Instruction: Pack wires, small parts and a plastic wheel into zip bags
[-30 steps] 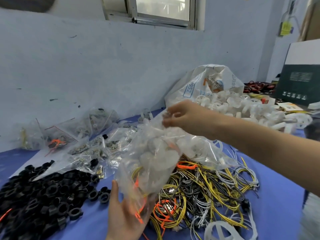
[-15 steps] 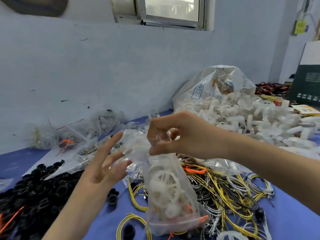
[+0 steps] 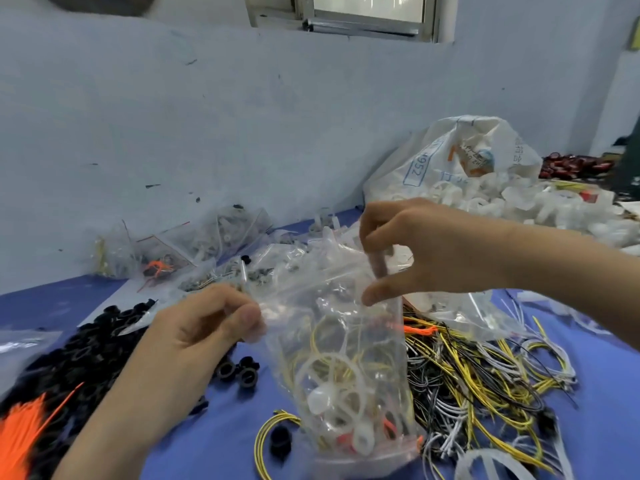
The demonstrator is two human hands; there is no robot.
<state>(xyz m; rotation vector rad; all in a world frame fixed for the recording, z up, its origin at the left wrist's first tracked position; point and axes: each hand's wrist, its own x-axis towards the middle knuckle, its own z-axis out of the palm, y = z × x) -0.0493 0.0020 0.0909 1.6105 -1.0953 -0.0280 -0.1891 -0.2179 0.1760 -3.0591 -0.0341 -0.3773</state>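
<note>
My left hand [image 3: 204, 327] pinches the left top edge of the clear zip bag [image 3: 346, 358] — my right hand [image 3: 429, 251] pinches the right edge. Between them the bag hangs upright, a white plastic wheel [image 3: 332, 379] inside with what look like yellow wires, blurred — the wire pile [image 3: 485, 375] lies below my right hand.

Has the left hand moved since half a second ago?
Yes. The left hand has closed in rightward, away from the black rings, and now pinches the zip bag at its top left edge.
</note>
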